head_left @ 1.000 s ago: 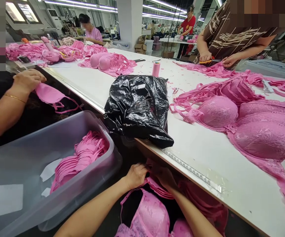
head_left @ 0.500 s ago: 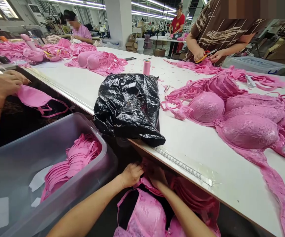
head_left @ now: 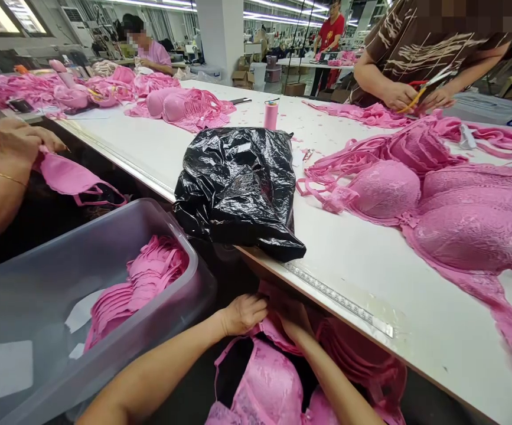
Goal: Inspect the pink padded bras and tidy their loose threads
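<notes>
Two bare hands, the left hand and the right hand, are close together at the lower centre of the frame, just below the edge of the white table. Between them lies pink fabric; the left hand's fingers are pinched on it, while the right hand's fingertips are in shadow, so I cannot tell whether they grip. Directly below both hands, at the bottom centre, is a pink bra cup, partly beside the right forearm. More layered pink pieces lie right of that forearm. A grey bin fills the lower left; a black plastic bag sits above the hands, mid-frame.
</notes>
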Available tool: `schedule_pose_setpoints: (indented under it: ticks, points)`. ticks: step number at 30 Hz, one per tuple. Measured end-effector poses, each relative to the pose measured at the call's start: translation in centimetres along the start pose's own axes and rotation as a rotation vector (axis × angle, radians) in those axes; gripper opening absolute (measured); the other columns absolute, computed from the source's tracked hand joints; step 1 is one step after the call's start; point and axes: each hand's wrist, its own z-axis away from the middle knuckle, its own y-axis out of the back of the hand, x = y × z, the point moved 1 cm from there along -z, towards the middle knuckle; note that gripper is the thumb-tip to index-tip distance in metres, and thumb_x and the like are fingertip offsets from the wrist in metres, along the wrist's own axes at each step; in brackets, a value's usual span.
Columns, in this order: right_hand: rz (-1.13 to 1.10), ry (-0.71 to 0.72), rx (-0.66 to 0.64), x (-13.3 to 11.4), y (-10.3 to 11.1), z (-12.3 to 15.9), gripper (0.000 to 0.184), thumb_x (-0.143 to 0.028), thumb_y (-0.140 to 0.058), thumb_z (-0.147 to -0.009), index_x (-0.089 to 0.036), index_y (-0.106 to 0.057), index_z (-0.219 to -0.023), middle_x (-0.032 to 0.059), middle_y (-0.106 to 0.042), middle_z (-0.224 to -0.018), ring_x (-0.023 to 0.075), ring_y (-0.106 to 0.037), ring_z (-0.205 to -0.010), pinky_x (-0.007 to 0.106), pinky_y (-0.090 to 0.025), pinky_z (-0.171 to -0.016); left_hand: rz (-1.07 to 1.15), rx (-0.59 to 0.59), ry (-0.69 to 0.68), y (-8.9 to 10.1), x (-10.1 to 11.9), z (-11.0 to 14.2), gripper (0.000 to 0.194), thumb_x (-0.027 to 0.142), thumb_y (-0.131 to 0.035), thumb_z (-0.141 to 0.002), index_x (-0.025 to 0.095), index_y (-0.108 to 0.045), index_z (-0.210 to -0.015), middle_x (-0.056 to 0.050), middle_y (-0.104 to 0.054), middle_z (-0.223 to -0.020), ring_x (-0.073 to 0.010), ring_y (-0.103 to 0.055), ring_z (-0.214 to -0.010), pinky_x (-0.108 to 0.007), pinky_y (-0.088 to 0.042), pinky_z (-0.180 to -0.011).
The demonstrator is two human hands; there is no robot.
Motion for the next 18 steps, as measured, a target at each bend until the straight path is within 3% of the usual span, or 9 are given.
schedule_pose_setpoints:
  ticks: [5, 12, 18]
  points:
    - [0.031, -0.031, 0.05, -0.4, 0.3, 0.1, 0.02, -0.032, -0.051, -0.074, -0.019, -0.057, -0.06, 0.0027, -0.06, -0.06, 0.017, -0.051, -0.058, 0.028, -0.036, -0.054, 0.034, -0.007, 0.006, -0.7, -0.5, -0.2, 0.028, 0.011, -0.034, -0.084, 0.013, -0.06, -0.094, -0.012, -0.063, -0.093, -0.0197, -0.057, -0.078, -0.033, -0.051, -0.069]
    - [0.061, -0.064, 0.068, -1.1, 0.0, 0.7, 0.018, -0.028, -0.048, -0.074, -0.021, -0.056, -0.059, 0.0035, -0.06, -0.059, 0.0189, -0.052, -0.056, 0.031, -0.036, -0.053, 0.13, 0.0, -0.035, -1.0, -0.1, -0.6, 0.02, 0.015, -0.041, -0.081, 0.017, -0.06, -0.078, -0.007, -0.064, -0.078, -0.0174, -0.058, -0.069, -0.03, -0.052, -0.065]
    - [0.009, -0.009, 0.009, -1.6, 1.0, 0.7, 0.019, -0.021, -0.044, -0.077, -0.022, -0.062, -0.069, 0.0052, -0.069, -0.075, 0.0224, -0.062, -0.073, 0.031, -0.044, -0.063, 0.196, 0.136, 0.261, -2.2, 1.3, -1.3, 0.025, 0.011, -0.037, -0.087, 0.013, -0.061, -0.088, -0.008, -0.066, -0.081, -0.015, -0.062, -0.077, -0.025, -0.053, -0.067]
